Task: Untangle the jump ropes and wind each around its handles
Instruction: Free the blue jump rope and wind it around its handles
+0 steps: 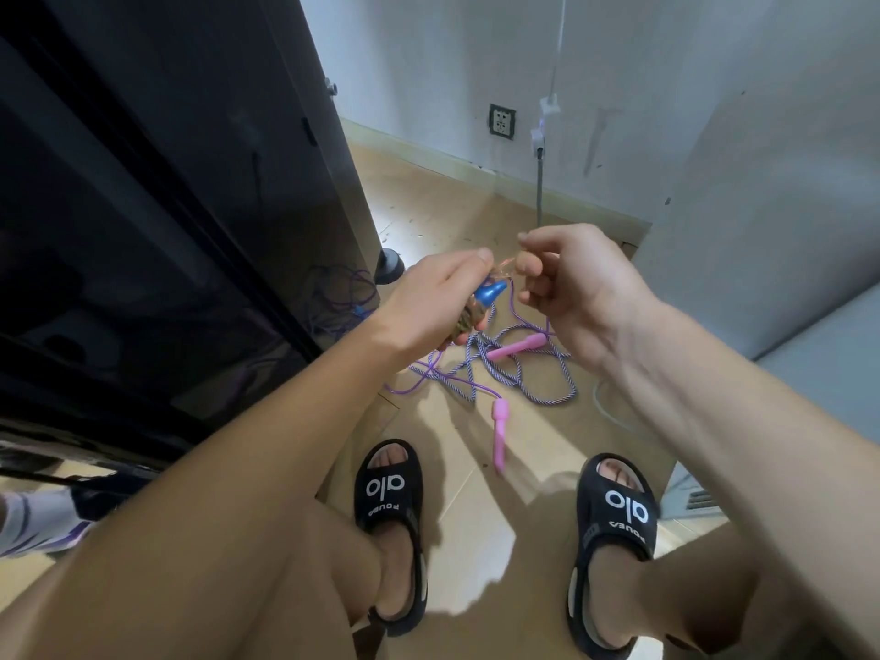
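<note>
Your left grip (428, 297) holds the blue handle (488, 292), tip toward your right grip (566, 283), which pinches the rope (508, 297) beside it.

blue handle (486, 297) body hidden inside left grip (431, 297)

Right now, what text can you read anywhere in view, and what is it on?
"alo": strap of the left sandal, printed upside down from this view.
"alo": strap of the right sandal, likewise.
Smaller word under each logo: too blurred to read surely.
Wall socket: no readable marking.
</note>
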{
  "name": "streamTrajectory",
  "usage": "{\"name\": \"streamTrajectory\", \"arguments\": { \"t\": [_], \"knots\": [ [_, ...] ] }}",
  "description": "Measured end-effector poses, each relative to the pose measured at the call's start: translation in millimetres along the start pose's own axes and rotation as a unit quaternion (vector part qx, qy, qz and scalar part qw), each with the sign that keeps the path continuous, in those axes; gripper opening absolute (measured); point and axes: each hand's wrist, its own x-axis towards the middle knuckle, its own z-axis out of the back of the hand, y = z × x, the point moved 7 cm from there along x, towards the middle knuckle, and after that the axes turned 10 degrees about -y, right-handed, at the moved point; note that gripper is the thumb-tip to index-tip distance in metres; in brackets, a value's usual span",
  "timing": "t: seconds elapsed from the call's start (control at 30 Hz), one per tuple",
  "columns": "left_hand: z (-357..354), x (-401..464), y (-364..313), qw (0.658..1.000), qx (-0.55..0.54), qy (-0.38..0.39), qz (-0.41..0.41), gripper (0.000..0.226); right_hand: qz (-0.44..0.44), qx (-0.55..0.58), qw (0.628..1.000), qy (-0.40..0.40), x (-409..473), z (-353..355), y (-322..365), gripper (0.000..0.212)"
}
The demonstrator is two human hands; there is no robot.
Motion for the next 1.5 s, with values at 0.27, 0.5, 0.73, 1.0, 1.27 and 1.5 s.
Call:
{"name": "streamTrajectory", "arguments": {
  "t": [0.27,0.5,0.73,1.0,1.27,1.5],
  "knots": [
    [-19,-16,1,0.993,-0.014,0.106,0.044,0.035,0.012,-0.107,0.994,0.004,24,3,0,0.03],
    [-16,-14,11,0.986,-0.079,0.116,0.093,0.034,0.056,-0.107,0.988,0.093,16,-2,11,0.011],
    [-3,1,-9,0.999,-0.018,-0.028,-0.037,0.012,0.073,-0.008,0.995,0.064,17,-3,17,0.023],
    [-4,1,-20,0.998,-0.02,-0.043,-0.044,0.018,0.0,0.039,0.996,0.085,12,-7,11,0.02],
    [-16,-1,-40,0.995,-0.023,0.034,-0.088,0.021,-0.172,0.143,0.974,0.043,28,-2,5,0.038],
    [-33,26,-31,0.99,-0.11,0.07,-0.06,0.022,-0.229,0.022,0.969,0.093,75,-5,-14,0.055]
  ]
}}
